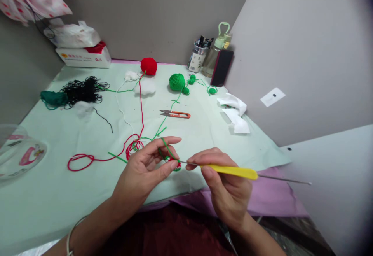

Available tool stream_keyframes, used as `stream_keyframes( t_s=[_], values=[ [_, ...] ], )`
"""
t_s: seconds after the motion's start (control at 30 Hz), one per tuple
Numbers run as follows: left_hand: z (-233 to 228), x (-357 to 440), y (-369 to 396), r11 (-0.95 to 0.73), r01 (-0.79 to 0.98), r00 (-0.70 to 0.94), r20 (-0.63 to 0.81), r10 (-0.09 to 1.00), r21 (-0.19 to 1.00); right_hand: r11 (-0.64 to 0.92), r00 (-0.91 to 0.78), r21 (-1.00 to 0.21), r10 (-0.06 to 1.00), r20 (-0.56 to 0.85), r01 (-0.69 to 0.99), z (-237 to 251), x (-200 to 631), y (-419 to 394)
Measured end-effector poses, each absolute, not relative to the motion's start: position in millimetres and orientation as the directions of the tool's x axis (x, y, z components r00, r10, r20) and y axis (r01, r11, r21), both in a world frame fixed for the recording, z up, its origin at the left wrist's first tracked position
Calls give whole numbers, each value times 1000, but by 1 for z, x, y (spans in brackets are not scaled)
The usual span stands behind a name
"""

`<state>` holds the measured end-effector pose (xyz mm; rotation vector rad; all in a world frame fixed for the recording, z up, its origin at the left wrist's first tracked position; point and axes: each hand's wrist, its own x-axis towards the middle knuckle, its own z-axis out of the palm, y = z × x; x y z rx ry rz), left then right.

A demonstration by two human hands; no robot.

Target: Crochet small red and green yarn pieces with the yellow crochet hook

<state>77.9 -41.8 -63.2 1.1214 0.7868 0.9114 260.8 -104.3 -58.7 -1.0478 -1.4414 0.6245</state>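
My left hand [145, 168] pinches a small red and green crochet piece [174, 165] between thumb and fingers, with green yarn [167, 146] looped over the index finger. My right hand [225, 188] grips a yellow-handled crochet hook [233, 171], its metal tip pointing left into the piece. The green strand runs back to a green yarn ball [177, 81]. A red strand [101, 158] trails across the pale green table cover [58, 193] toward a red yarn ball [149, 65].
Orange thread snips [175, 114] lie mid-table. Black tangled yarn [81, 89] and dark green yarn [54, 98] sit at left, white stuffing [145, 86] near the back. A jar of pens [197, 57], a water bottle [217, 51], tissues [236, 112] and a clear container [17, 151] stand around the edges.
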Motion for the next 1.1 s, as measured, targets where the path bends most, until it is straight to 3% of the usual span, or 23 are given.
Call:
stream_keyframes(
  t_s=[0.1, 0.27, 0.43, 0.93, 1.1],
  values=[
    [-63, 80, -41, 171, -206, 406, -75, 911, 964, 495, 51, -798, 839, 542, 344, -59, 260, -106],
    [-62, 81, -42, 216, -240, 391, -109, 914, 946, 583, -93, -595, 753, 651, 554, -62, 258, -110],
    [-62, 82, -42, 251, -278, 369, -139, 919, 927, 607, -127, -475, 691, 712, 637, -74, 256, -111],
    [-59, 83, -40, 405, -326, 474, -223, 852, 854, 659, -110, -316, 519, 847, 682, -92, 249, -96],
    [-57, 85, -44, 251, -264, 345, -152, 926, 931, 682, -78, -329, 493, 867, 653, -96, 250, -100]
  ],
)
